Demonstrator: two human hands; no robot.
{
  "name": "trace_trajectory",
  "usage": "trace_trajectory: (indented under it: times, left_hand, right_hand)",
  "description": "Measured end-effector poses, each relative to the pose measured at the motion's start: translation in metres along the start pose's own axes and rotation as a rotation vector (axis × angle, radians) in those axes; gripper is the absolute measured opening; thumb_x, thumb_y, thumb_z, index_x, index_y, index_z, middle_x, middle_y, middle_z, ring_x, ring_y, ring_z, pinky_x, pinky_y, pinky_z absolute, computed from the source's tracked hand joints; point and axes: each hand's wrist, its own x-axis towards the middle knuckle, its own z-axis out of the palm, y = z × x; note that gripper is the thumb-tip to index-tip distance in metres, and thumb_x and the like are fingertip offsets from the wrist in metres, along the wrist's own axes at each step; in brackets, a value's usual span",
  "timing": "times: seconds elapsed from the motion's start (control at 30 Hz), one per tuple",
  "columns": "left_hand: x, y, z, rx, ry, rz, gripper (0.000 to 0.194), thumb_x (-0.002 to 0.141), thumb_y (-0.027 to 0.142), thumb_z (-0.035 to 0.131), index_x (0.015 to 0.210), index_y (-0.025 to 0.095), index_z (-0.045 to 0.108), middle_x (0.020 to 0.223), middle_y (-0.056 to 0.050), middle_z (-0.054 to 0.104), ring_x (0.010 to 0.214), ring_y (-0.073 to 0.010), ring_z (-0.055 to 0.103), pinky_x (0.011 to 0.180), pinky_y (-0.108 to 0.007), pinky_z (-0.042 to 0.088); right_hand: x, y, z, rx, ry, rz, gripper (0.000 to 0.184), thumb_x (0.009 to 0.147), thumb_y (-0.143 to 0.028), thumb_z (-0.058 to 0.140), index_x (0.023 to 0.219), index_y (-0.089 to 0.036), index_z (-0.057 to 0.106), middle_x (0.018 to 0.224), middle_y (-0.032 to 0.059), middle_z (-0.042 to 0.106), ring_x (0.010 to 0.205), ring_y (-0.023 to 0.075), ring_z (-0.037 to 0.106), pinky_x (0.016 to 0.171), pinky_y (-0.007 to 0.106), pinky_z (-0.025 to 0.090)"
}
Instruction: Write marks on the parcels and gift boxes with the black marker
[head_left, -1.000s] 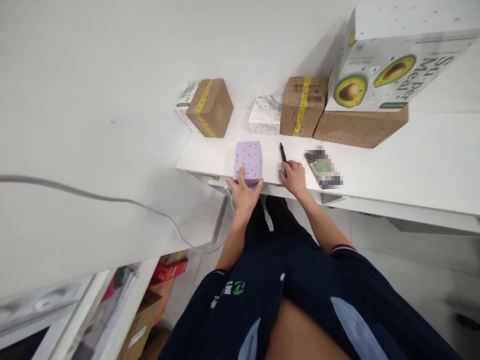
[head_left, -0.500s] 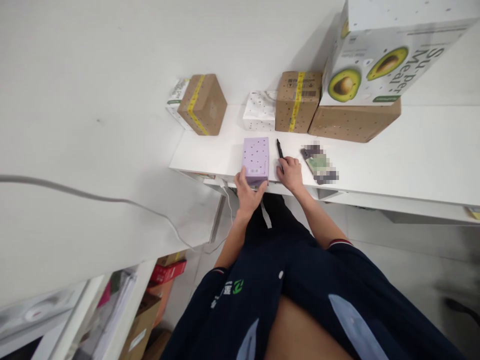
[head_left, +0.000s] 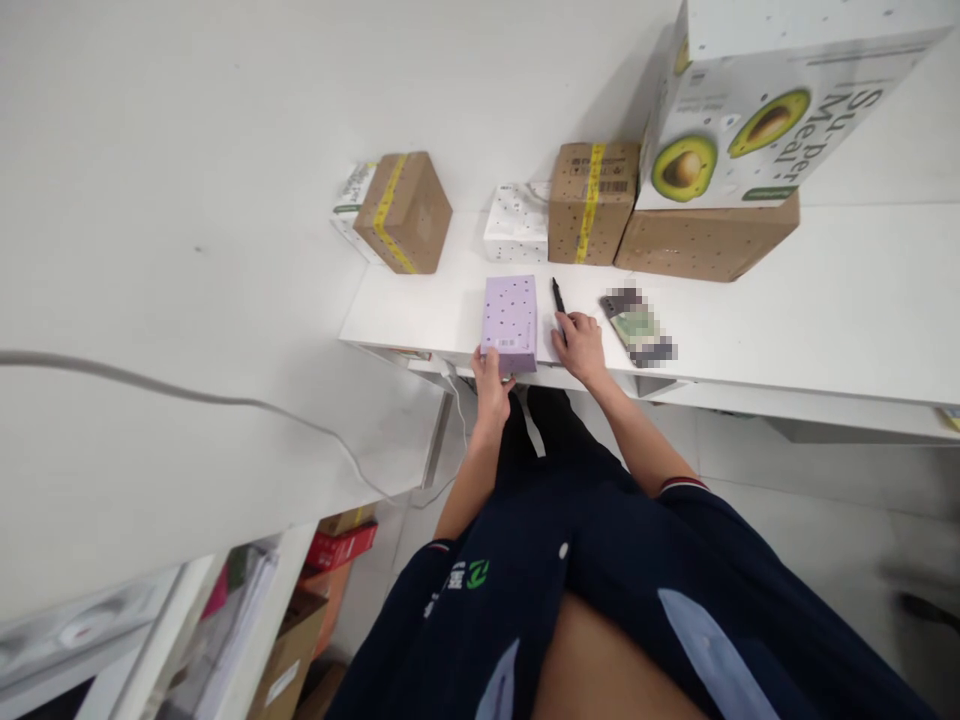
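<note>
A small purple box [head_left: 511, 318] with dark dots lies on the white table [head_left: 787, 320] near its front edge. My left hand [head_left: 491, 378] grips the box's near end, thumb on its left side. My right hand [head_left: 579, 345] rests just right of the box, fingers curled on the lower end of a black pen [head_left: 558, 299] that lies on the table.
At the back stand a taped brown carton [head_left: 403, 212], a white dotted box [head_left: 517, 224], another taped carton [head_left: 592, 202], and a wide brown carton [head_left: 705, 238] under an avocado-printed box [head_left: 757, 110]. A blurred flat item [head_left: 639, 328] lies right of my right hand. A grey cable [head_left: 225, 400] crosses the left surface.
The purple box has been turned and shifted right, closer to the pen. My left hand has slid to the box's near end. My right hand has stayed on the pen.
</note>
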Motion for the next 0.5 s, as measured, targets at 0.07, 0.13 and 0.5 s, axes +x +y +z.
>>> trace_trajectory:
  times: [0.07,0.13,0.5]
  left_hand:
    - [0.001,0.006,0.006,0.018,-0.017,0.019,0.059,0.097,0.062,0.052,0.149,0.037,0.039,0.147,-0.008,0.057,0.121,-0.0232,0.067,0.081,-0.033,0.062]
    - [0.002,0.01,0.007,0.061,-0.019,0.052,0.054,0.099,0.059,0.05,0.148,0.036,0.04,0.146,-0.007,0.058,0.122,-0.0236,0.066,0.084,-0.035,0.062]
    - [0.001,0.017,-0.014,0.914,0.426,0.694,0.059,0.072,0.036,0.085,0.124,0.018,0.064,0.145,-0.02,0.041,0.145,-0.0378,0.038,0.123,-0.053,0.033]
  right_hand:
    - [-0.001,0.0,-0.001,0.018,0.009,-0.012,0.051,0.103,-0.034,0.04,0.148,-0.017,0.056,0.134,0.0211,0.055,0.116,0.0372,0.045,0.095,0.05,0.04]
    - [-0.002,0.0,0.0,0.052,0.032,-0.02,0.05,0.101,-0.032,0.042,0.146,-0.016,0.058,0.134,0.0217,0.056,0.115,0.0381,0.045,0.093,0.051,0.041]
    - [-0.001,0.003,0.006,0.089,0.057,-0.014,0.048,0.099,-0.03,0.044,0.142,-0.016,0.061,0.133,0.0217,0.057,0.115,0.0389,0.045,0.094,0.053,0.04]
